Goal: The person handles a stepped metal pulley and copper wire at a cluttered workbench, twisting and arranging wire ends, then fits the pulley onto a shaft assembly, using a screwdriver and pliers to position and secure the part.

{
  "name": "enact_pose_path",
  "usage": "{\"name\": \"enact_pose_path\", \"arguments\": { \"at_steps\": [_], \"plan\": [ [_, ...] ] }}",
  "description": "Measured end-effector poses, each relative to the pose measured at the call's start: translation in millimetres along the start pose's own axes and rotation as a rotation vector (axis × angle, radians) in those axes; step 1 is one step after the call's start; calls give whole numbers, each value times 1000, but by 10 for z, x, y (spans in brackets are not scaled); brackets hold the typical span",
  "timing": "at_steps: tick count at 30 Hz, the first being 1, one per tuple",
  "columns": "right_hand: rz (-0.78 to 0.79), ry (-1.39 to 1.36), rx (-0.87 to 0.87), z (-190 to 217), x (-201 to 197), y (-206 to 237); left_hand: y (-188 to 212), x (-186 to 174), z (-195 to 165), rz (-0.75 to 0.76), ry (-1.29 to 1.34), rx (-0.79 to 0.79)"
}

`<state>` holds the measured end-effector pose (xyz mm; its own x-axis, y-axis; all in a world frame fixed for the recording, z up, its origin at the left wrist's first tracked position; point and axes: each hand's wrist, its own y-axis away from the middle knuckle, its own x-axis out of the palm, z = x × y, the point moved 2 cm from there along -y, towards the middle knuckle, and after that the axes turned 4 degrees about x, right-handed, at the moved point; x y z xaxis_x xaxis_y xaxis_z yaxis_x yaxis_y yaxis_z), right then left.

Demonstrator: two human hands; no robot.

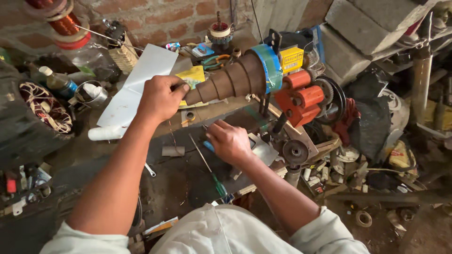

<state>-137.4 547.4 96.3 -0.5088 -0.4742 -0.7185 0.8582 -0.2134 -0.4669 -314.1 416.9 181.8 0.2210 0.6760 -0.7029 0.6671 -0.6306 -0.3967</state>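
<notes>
My left hand (161, 98) is closed around the narrow tip of a brown stepped cone (230, 77) with a blue-green tape band, mounted on an orange winding machine (301, 99). My right hand (229, 141) rests on the dark workbench (179, 183) just below the cone, fingers curled over a small blue-handled tool (209, 146). Whether it grips the tool is hard to tell. A green-handled screwdriver (214, 176) lies on the bench beside that hand.
A motor stator with copper windings (46, 108) sits at left. Copper wire spools (61, 21) hang top left. White sheets of paper (136, 84), a bottle (56, 81), pliers (216, 59) and tape rolls crowd the bench. Scrap parts cover the floor at right.
</notes>
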Motion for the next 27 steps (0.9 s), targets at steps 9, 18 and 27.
{"name": "enact_pose_path", "arguments": {
  "at_steps": [9, 18, 27],
  "plan": [
    [69, -125, 136, -184, 260, 50, 449, -43, -540, -10, -506, 385],
    [-3, -285, 97, -120, 226, -9, 455, 8, -452, -220, -473, 487],
    [-144, -332, 101, -49, 226, -70, 355, 26, -329, -208, -397, 464]
  ]
}}
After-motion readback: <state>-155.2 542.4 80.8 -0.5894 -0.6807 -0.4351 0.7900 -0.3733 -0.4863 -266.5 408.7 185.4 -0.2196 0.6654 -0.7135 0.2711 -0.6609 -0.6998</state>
